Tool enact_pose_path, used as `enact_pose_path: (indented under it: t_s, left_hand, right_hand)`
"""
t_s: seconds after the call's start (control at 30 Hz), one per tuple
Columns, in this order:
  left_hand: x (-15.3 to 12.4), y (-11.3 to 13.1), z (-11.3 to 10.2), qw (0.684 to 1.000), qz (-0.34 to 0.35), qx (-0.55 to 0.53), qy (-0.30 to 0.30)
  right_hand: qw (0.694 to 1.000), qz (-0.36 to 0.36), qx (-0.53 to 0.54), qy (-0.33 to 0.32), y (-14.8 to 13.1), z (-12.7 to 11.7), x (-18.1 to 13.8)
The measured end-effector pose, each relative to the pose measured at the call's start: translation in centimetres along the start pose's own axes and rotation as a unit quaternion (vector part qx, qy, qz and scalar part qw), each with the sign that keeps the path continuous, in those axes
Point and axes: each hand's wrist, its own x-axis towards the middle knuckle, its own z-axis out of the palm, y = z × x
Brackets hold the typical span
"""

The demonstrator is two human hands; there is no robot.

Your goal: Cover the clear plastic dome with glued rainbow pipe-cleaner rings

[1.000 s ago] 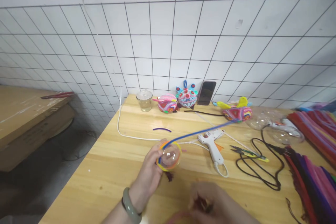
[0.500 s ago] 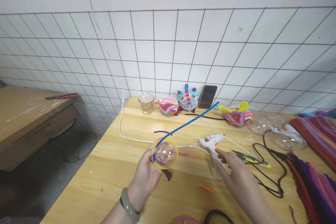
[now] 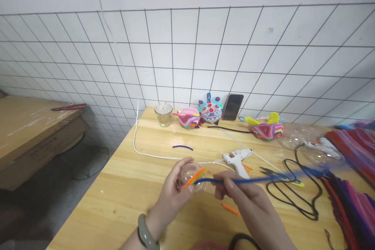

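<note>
Clear ball (image 3: 187, 170) partly covered by left hand (image 3: 172, 192), blue strip (image 3: 260, 179) blurred toward right

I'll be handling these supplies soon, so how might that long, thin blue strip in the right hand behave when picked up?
The long, thin blue strip is probably light, being so slender. It seems springy rather than limp, since beyond the right hand it extends without drooping. Its blurred far end suggests it may whip about.
</note>
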Motion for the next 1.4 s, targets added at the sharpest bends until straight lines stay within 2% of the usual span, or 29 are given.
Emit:
enact_pose_path:
  t_s: [0.1, 0.17, 0.23, 0.4, 0.53, 0.6, 0.67, 0.7, 0.73, 0.77, 0.8, 0.83, 0.9, 0.97, 1.17, 1.4]
  left_hand:
    - [0.0, 0.2, 0.1, 0.998, 0.028, 0.045, 0.028]
    - [0.0, 0.2, 0.1, 0.995, 0.05, 0.076, 0.051]
    - [0.0, 0.1, 0.1, 0.991, 0.059, 0.094, 0.071]
    - [0.0, 0.0, 0.0, 0.989, 0.064, 0.099, 0.088]
    - [0.1, 0.2, 0.1, 0.988, 0.063, 0.095, 0.105]
    - [0.2, 0.1, 0.0, 0.987, 0.061, 0.094, 0.115]
    - [0.3, 0.0, -0.3, 0.986, 0.057, 0.095, 0.121]
    - [0.3, -0.2, -0.4, 0.986, 0.056, 0.094, 0.123]
    - [0.3, -0.3, -0.5, 0.986, 0.058, 0.092, 0.125]
    - [0.4, -0.4, -0.6, 0.986, 0.062, 0.088, 0.128]
    - [0.4, -0.6, -0.7, 0.985, 0.068, 0.085, 0.131]
    - [0.4, -0.7, -0.8, 0.985, 0.075, 0.082, 0.135]
    - [0.5, -0.7, -0.8, 0.983, 0.084, 0.074, 0.145]
    - [0.5, -0.6, -0.9, 0.983, 0.082, 0.065, 0.152]
    - [0.6, 0.2, -1.1, 0.984, 0.064, 0.047, 0.157]
    - [0.6, 0.3, -0.8, 0.981, 0.079, 0.044, 0.172]
  right_hand:
    - [0.974, -0.176, -0.138, -0.043, -0.4, 0.2, -1.3]
    - [0.933, -0.285, -0.211, -0.068, -0.2, 0.3, -1.9]
    - [0.89, -0.354, -0.273, -0.089, 0.2, 0.4, -2.0]
    - [0.82, -0.424, -0.365, -0.121, 0.4, 1.0, -1.5]
    - [0.803, -0.432, -0.383, -0.15, 0.4, 1.7, -1.5]
    - [0.81, -0.422, -0.374, -0.158, 0.6, 1.5, -1.7]
    - [0.836, -0.385, -0.363, -0.145, 1.3, 0.5, -1.6]
    - [0.855, -0.341, -0.369, -0.13, 1.8, -0.3, -1.4]
    - [0.868, -0.308, -0.378, -0.095, 2.4, -1.2, -1.0]
    - [0.881, -0.258, -0.396, -0.029, 3.1, -2.3, -0.5]
    - [0.881, -0.193, -0.432, 0.026, 3.9, -3.4, 0.1]
    - [0.862, -0.15, -0.48, 0.062, 4.6, -4.4, 0.7]
    - [0.791, -0.025, -0.604, 0.099, 6.0, -6.0, 1.9]
    - [0.764, 0.021, -0.635, 0.111, 7.0, -6.7, 2.6]
    - [0.75, 0.062, -0.645, 0.133, 8.6, -6.3, 2.8]
    - [0.759, 0.069, -0.627, 0.162, 9.3, -7.4, 3.3]
